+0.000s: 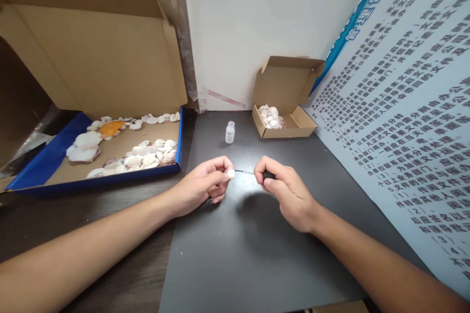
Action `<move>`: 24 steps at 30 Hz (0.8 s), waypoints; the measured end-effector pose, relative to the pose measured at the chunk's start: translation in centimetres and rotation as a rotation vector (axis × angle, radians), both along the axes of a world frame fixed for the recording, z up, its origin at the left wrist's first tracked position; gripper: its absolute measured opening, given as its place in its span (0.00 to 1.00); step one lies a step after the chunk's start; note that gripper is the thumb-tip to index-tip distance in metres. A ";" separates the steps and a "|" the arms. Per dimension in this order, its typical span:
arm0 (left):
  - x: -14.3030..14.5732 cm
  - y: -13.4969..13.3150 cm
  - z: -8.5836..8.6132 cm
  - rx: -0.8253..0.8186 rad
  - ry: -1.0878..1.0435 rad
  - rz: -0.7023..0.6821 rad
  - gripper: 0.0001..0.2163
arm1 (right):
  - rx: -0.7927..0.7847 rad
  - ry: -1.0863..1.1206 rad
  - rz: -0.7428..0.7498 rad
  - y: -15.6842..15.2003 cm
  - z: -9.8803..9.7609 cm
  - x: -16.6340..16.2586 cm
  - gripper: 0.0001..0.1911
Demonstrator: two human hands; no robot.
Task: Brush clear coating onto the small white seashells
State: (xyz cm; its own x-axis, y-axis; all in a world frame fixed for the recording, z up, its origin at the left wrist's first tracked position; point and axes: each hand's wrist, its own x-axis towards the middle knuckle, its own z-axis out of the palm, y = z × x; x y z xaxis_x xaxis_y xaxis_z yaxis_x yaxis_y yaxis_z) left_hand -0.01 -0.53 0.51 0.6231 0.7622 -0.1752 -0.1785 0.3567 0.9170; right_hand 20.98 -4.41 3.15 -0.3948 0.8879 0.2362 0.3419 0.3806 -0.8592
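Facing thin tool (245, 172) in right hand (288, 188): white piece (231, 174) in left hand (205, 181).

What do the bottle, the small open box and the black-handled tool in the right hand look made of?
Bottle: probably glass or clear plastic, glossy; its neck looks see-through.
Small open box: matte cardboard, judging by its plain brown folded flaps.
Black-handled tool: handle perhaps plastic, dark but mostly hidden; thin shaft possibly metal, too fine to tell.

Worn on the head over there, the one camera faces forward and down at the nearby table (135, 279).
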 end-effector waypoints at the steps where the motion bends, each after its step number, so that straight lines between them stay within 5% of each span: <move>1: 0.0 0.0 0.0 -0.001 -0.001 0.003 0.08 | 0.001 0.015 0.043 0.0 0.0 0.0 0.05; 8: 0.0 0.0 -0.1 -0.007 0.001 -0.001 0.09 | -0.064 -0.047 -0.061 0.3 0.0 0.1 0.07; 14: 0.0 0.0 -0.3 -0.001 0.004 -0.007 0.08 | -0.030 -0.010 0.104 0.1 -0.2 0.1 0.06; 24: 0.1 0.1 -0.5 0.014 0.007 -0.001 0.08 | -0.017 -0.004 0.096 0.3 -0.6 0.2 0.06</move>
State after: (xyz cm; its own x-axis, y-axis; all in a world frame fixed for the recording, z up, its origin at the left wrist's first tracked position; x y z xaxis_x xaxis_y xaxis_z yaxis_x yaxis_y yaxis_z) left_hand 0.06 -0.43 -0.03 0.6229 0.7640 -0.1686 -0.1720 0.3440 0.9231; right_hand 21.16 -4.09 2.54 -0.4795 0.8497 0.2192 0.3082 0.3970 -0.8645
